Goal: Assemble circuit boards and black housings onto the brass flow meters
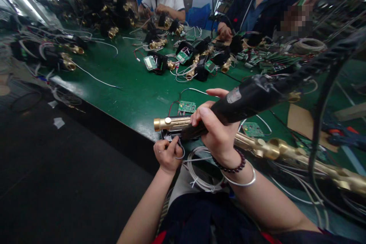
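My right hand (215,129) is wrapped round a black corded electric screwdriver (243,101), which slants down to the left; its tip is hidden by the work. Below the tool's front end, my left hand (168,154) is closed, its fingers pinched on a grey cable (182,151) at the table edge. Just beyond both hands lies a brass pipe body (164,123) with a threaded end, partly covered by my right hand. A small green circuit board (187,106) with red and white wires sits behind it. A coil of grey cable (197,183) hangs beneath my right wrist.
On the green table (128,95) stand several brass meter assemblies (157,64) with boards and wires. More brass bodies (274,148) line the right side, near cardboard (303,122). The screwdriver's thick cord (317,129) loops there. Two co-workers (168,2) sit across the table.
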Tool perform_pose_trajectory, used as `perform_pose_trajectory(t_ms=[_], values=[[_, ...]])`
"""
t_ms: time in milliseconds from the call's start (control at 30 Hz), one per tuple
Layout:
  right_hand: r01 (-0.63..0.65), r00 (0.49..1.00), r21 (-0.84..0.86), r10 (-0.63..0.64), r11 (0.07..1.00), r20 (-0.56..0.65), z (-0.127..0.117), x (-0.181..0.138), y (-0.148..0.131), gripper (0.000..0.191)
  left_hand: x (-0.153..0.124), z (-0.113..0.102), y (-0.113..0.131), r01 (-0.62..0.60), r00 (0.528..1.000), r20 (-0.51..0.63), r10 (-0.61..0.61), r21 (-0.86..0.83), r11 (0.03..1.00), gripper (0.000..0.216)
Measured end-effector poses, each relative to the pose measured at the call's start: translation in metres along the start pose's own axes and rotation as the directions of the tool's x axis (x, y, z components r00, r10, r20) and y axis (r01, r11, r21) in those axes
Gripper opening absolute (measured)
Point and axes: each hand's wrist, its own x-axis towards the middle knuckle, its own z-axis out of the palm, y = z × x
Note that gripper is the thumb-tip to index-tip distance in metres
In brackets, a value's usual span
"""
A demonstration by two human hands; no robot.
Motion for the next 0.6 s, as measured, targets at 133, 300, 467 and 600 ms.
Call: perform_pose_trajectory(t_ms=[133, 300, 467, 600], values=[[0.011, 1.0, -0.001, -0.011, 1.0, -0.004, -0.001, 0.001, -0.001, 0.025, 0.001, -0.001, 0.001, -0.004, 1.0, 0.004, 0.004, 0.01, 1.0, 0.021], [-0.004, 1.0, 0.031, 0.004, 1.0, -0.013, -0.002, 0.001, 0.001, 0.029, 0.002, -0.001, 0.001, -0.012, 1.0, 0.012, 0.013, -0.01, 1.0, 0.02], [-0.023, 1.0, 0.013, 0.023, 1.0, 0.005, -0.001, 0.005, 0.002, 0.026, 0.0, -0.001, 0.0, -0.016, 1.0, 0.021, 0.017, -0.046, 0.999, 0.019], [-0.077, 0.994, -0.051, 0.081, 0.996, 0.076, 0.005, 0.01, 0.005, 0.022, -0.001, 0.001, -0.001, -0.015, 1.0, 0.015, 0.016, -0.063, 0.998, 0.02]])
